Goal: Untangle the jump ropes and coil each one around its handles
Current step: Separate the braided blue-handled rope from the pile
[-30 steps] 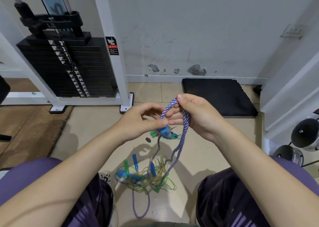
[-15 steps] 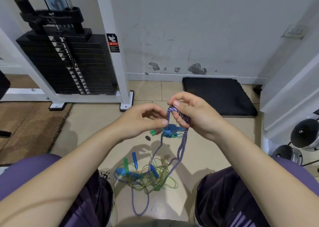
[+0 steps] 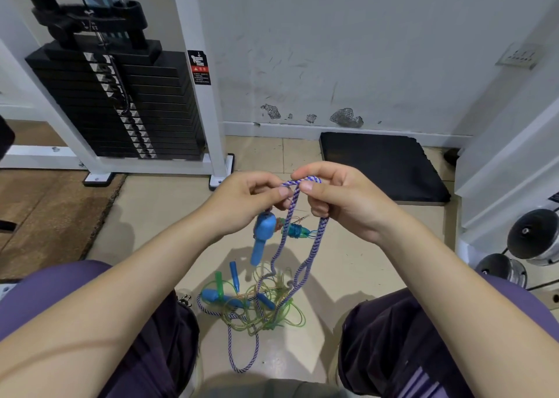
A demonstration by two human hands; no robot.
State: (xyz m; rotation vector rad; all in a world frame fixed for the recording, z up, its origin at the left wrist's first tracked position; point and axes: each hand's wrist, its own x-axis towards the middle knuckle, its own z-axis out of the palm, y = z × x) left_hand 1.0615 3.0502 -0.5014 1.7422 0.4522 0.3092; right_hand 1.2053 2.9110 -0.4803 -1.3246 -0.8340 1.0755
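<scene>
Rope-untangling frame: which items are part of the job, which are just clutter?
Job:
purple-and-white braided rope, pinched by left hand and right hand
blue plastic handle hanging below the hands
tangled pile of thin green cords and blue handles on the floor

Lying about:
black weight stack
black foam mat
chrome dumbbells

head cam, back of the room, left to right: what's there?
weight stack → warning sticker → black mat → wall socket → dumbbells
</scene>
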